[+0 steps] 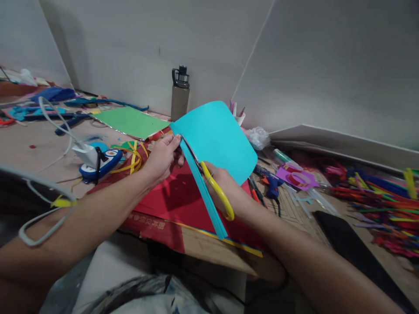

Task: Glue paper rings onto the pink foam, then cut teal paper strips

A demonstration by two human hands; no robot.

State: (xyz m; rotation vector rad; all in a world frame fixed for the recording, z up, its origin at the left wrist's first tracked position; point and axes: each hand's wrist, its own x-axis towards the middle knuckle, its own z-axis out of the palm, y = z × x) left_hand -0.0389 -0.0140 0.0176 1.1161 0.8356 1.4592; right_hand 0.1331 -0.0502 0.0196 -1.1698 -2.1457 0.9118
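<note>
A turquoise sheet of paper (pixel 216 135) is held up over red paper (pixel 166 192) on the table. My left hand (pixel 166 155) pinches its left edge between thumb and fingers. In my right hand (pixel 222 179) are scissors with yellow handles (pixel 218 192), their blades pointing up and left along the paper, close to my left fingertips. A narrow folded turquoise strip (pixel 206 196) hangs down beside the blades, parted from the larger sheet along most of its length. Part of my right fingers is hidden behind the handles and paper.
Green paper (pixel 134 122) lies at the back left, near a blue-and-white power strip (pixel 101 165) with a white charger. A bottle (pixel 180 93) stands by the wall. On the right are a blue glue gun (pixel 273 185), a black phone-like slab (pixel 353 248) and colourful pipe cleaners (pixel 389 205).
</note>
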